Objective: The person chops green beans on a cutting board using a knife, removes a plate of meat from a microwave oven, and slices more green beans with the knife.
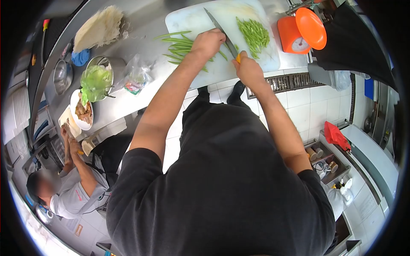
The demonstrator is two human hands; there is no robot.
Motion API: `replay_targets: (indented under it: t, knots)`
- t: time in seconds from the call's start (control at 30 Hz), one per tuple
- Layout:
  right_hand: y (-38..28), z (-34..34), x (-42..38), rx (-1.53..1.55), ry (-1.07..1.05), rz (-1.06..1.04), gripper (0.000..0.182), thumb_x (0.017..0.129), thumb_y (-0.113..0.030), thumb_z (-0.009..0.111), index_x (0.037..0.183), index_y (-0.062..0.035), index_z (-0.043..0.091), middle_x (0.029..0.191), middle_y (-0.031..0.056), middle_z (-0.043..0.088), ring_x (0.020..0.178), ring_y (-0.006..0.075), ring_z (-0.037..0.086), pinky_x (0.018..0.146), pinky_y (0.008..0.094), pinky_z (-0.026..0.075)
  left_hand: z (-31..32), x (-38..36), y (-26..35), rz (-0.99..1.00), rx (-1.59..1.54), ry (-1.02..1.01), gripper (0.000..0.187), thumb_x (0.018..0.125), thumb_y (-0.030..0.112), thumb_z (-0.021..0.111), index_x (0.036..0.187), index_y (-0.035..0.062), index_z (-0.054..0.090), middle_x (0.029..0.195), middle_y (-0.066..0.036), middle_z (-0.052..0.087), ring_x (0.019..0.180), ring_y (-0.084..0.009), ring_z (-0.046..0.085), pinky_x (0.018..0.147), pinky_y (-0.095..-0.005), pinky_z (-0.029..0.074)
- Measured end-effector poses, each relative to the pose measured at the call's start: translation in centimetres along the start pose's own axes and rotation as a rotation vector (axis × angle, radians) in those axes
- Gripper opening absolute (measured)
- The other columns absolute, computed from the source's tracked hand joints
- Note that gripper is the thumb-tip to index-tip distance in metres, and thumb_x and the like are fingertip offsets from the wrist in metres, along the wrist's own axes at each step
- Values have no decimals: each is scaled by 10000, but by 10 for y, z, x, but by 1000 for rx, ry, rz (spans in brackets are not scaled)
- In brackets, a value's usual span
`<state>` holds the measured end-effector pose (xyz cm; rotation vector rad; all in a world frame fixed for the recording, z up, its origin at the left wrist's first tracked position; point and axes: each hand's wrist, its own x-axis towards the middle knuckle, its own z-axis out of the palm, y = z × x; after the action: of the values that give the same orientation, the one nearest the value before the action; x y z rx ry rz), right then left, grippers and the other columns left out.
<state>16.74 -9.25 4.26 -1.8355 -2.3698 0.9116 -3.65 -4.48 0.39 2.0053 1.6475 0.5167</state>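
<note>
A white cutting board (pixel 196 22) lies on the steel counter. My right hand (pixel 249 70) is closed around the yellow handle of a kitchen knife (pixel 213 19), its blade pointing away across the board. Close beside the blade, my left hand (pixel 209 44) has its fingers curled down onto green beans, mostly hidden under it. Whole green beans (pixel 176 48) stick out to the left of that hand. A pile of thinly cut green beans (pixel 253 36) sits to the right of the knife, and a few pieces lie near the blade.
An orange kitchen scale (pixel 294 36) stands right of the board. To the left are a steel pot (pixel 118 68) with lettuce (pixel 95 82), a plastic bag (pixel 139 76), a steel bowl (pixel 62 77) and a white dish of food (pixel 84 112). A co-worker (pixel 81 187) works at the lower left.
</note>
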Motion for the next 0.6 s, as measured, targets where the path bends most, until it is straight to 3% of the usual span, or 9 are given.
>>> replay_targets:
  t: [0.17,0.3,0.6]
  knots:
    - [-3,-18,-1,-13,-44,4,363,1035,-296,635,1144,38,543,910,286,736,890,469,734,799,553,579,-4,1,-3,33,7,72,104,868,87,763,963,131,766,1083,-63,693,1008,-301,695,879,-417,576]
    - [-2,6,6,15,-10,37,377,1029,-297,646,1160,42,546,929,292,735,898,471,734,802,551,580,-5,-2,-7,23,-23,79,119,850,103,793,963,125,764,1086,-72,696,1004,-306,696,879,-412,575]
    - [-9,-5,4,6,-25,9,387,1022,-297,653,1167,48,554,922,302,734,905,474,735,807,551,583,-2,2,-14,28,5,107,103,897,80,706,984,90,760,1049,-69,738,942,-321,718,850,-433,586]
